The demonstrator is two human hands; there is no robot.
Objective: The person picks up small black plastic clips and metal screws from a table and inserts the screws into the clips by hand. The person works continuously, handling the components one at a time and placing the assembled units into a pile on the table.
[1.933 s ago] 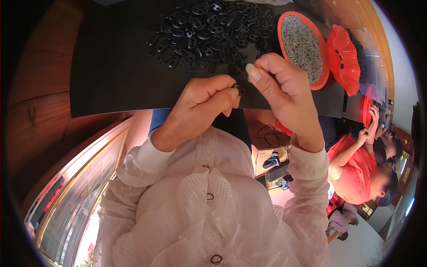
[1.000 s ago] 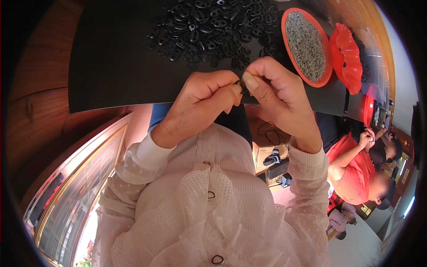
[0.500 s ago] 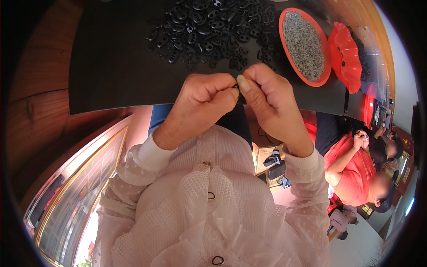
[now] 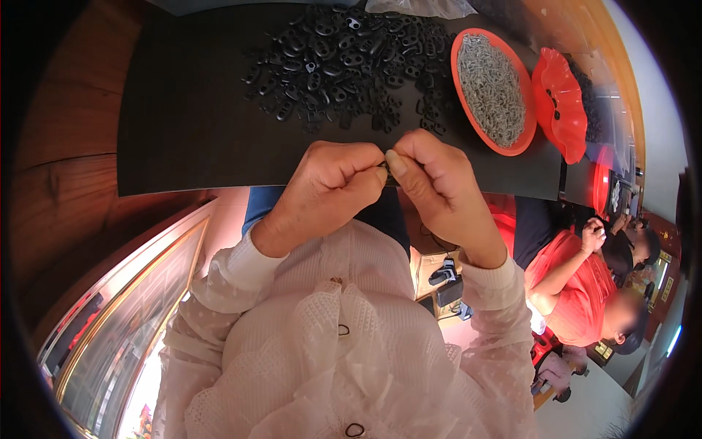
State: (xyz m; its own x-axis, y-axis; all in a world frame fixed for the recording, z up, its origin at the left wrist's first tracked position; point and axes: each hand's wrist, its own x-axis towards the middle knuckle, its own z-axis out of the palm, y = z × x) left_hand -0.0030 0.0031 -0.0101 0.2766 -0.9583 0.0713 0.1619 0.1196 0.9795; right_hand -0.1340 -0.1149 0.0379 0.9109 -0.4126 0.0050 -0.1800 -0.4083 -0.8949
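My left hand (image 4: pixel 329 186) and my right hand (image 4: pixel 435 183) meet at the near edge of a black mat (image 4: pixel 190 110), fingertips pressed together. Between them they pinch one small black plastic part (image 4: pixel 385 172), mostly hidden by my fingers. A heap of the same black parts (image 4: pixel 344 62) lies on the mat just beyond my hands. To the right of the heap stands an orange tray of small grey metal pieces (image 4: pixel 493 88).
A second orange dish (image 4: pixel 559 102) with a wavy rim sits right of the tray. A wooden tabletop (image 4: pixel 66 124) borders the mat on the left. Another person in a red top (image 4: pixel 585 293) works at the lower right.
My hands have drawn together and moved a little toward me from the heap. The right thumb, earlier raised, now presses against the left fingers around the part.
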